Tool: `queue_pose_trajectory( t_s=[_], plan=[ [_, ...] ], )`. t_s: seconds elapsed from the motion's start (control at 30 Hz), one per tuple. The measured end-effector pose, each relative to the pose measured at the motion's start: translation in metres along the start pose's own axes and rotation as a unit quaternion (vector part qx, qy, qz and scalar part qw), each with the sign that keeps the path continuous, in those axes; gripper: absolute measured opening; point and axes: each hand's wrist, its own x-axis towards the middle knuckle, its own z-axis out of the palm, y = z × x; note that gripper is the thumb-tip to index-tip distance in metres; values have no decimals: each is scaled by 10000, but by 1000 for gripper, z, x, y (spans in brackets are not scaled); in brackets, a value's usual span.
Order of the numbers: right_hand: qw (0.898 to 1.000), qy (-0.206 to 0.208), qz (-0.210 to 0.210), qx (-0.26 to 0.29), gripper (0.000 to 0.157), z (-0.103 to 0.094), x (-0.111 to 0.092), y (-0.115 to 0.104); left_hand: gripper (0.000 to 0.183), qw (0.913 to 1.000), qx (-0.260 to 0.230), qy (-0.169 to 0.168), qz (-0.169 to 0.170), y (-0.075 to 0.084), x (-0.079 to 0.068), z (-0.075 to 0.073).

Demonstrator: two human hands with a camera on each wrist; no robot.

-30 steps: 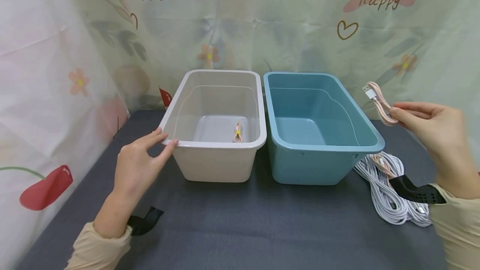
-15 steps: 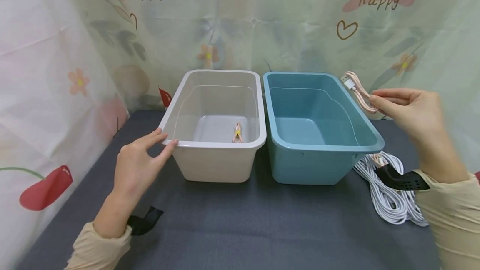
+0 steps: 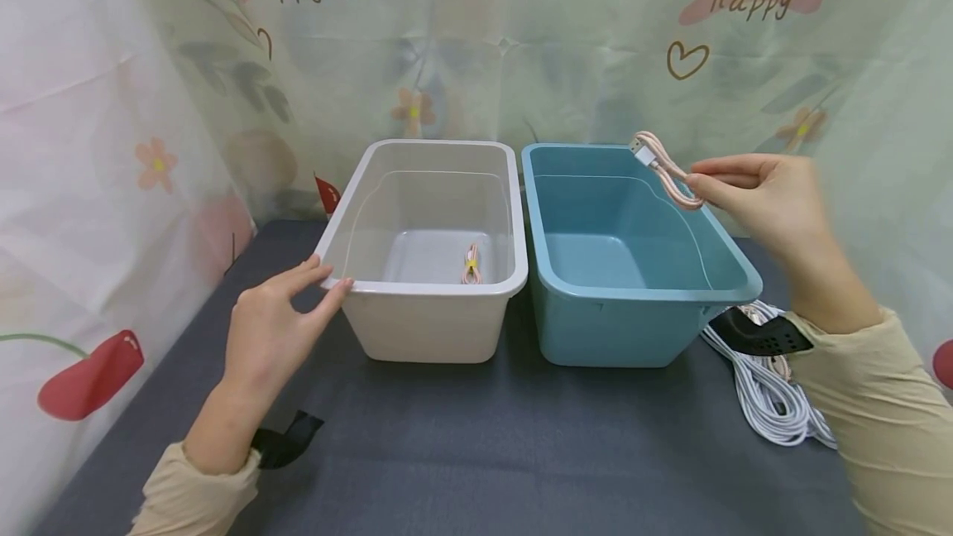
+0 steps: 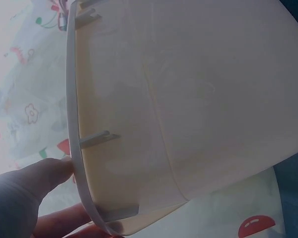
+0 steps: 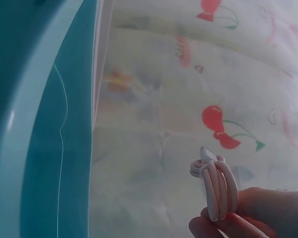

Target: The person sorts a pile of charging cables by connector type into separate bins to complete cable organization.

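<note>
My right hand [image 3: 774,197] pinches a coiled pink USB cable [image 3: 673,180] by one end. The cable hangs over the far right part of the blue plastic bin [image 3: 648,294], its silver plug pointing up and left. In the right wrist view the cable's loops [image 5: 218,191] stand up from my fingertips. My left hand [image 3: 271,325] holds the near left corner of the beige bin [image 3: 432,325], thumb and fingers at its rim [image 4: 75,124]. Inside that bin lies another small pink cable [image 3: 472,265] with a yellow tie.
Coiled white cables [image 3: 774,404] lie on the dark table [image 3: 506,453] at the right of the blue bin, partly hidden by my right sleeve. Both bins stand side by side. A printed curtain [image 3: 476,40] hangs close behind them.
My right hand has moved left and a little up with the pink cable, from beside the blue bin to over its far right part. My left hand stays at the beige rim.
</note>
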Motion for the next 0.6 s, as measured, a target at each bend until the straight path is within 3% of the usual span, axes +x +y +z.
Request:
queue_pose_trajectory(
  t_s=[0.23, 0.6],
  plan=[
    [9995, -255, -35, -186, 46, 17, 8, -16, 34, 10000, -5, -23, -33, 0, 0, 0],
    [9976, -522, -424, -140, 41, 46, 19, -42, 35, 10000, 1, -21, -40, 1, 0, -1]
  ],
)
